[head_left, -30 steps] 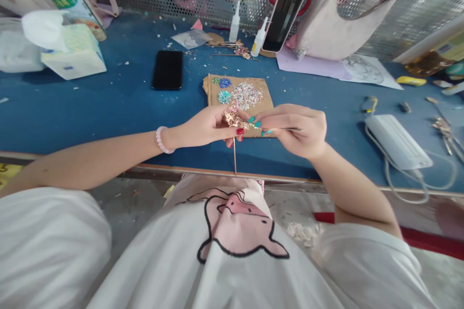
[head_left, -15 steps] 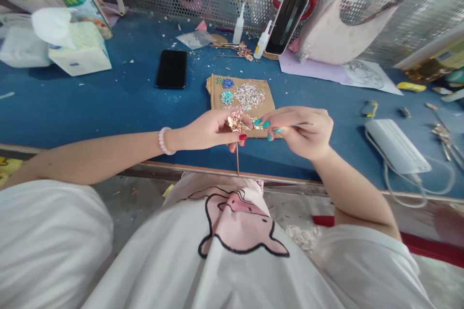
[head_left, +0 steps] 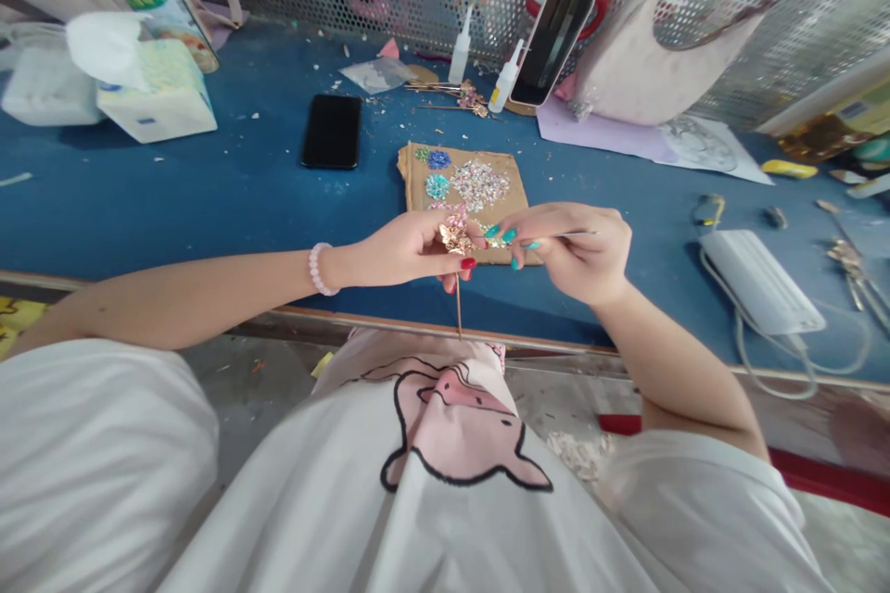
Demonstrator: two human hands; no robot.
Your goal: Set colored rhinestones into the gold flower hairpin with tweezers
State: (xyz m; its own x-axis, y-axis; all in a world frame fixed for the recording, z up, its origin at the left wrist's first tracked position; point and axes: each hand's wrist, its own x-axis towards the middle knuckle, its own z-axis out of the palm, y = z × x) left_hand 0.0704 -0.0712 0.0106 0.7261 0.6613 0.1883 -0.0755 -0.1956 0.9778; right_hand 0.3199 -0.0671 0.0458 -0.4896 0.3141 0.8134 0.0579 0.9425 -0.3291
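Note:
My left hand (head_left: 410, 250) pinches a gold hairpin (head_left: 455, 239) by its ornamental head, which looks like butterflies and leaves. The pin's long stem points down past the table edge. My right hand (head_left: 577, 250), closed, grips a thin metallic stick-like tool (head_left: 580, 233) whose working end lies close to the ornament; whether it touches is too small to tell. Behind both hands is a cardboard piece (head_left: 511, 169) bearing small heaps of rhinestones (head_left: 479, 183), silvery, turquoise (head_left: 437, 186), blue, green and pink. My hands partly cover its front edge.
A black phone (head_left: 332, 132) lies left of the cardboard. Behind it are glue bottles (head_left: 460, 51), more hairpins (head_left: 469, 95) and a propped phone (head_left: 556, 46). A tissue box (head_left: 157, 97) stands left; a white power bank (head_left: 761, 283) with a cable lies right.
Almost nothing differs. My right hand has shifted very slightly left, and the view has drifted a little; both hands keep their holds.

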